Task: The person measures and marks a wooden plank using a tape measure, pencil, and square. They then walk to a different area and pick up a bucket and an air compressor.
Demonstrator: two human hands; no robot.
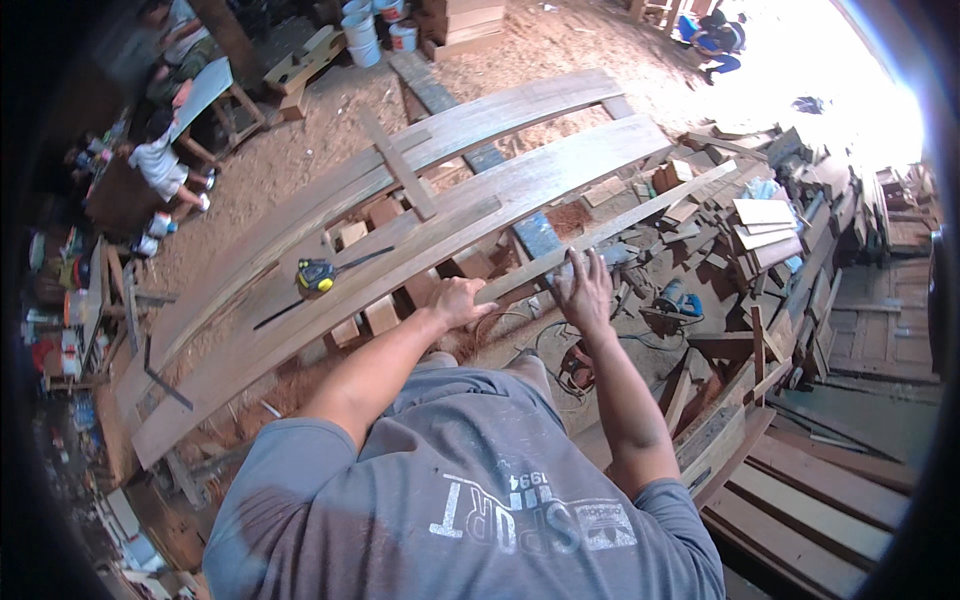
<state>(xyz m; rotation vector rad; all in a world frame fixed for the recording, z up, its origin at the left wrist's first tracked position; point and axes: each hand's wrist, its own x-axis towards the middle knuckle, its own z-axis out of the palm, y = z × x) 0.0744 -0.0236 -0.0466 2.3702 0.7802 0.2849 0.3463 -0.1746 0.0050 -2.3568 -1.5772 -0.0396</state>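
Note:
My left hand (458,302) is shut on a long, narrow wooden strip (680,198) that runs diagonally up to the right. My right hand (586,285) grips the same strip farther along, with its fingers over it. Beyond them, long wide planks (560,150) lie over wooden blocks and a blue-grey beam (532,236). On the nearer plank rest a yellow-and-black tape measure (316,275) and a thin black bar (364,258). A blue power tool (680,305) lies right of my right hand, and a red tool (578,366) with cords is below it.
Heaped offcuts (770,230) fill the right, with stacked boards (800,500) at lower right. Sawdust ground (540,40) lies beyond the planks. People (165,165) are beside tables at upper left, another person (712,45) crouches at upper right, and white buckets (362,35) stand at the back.

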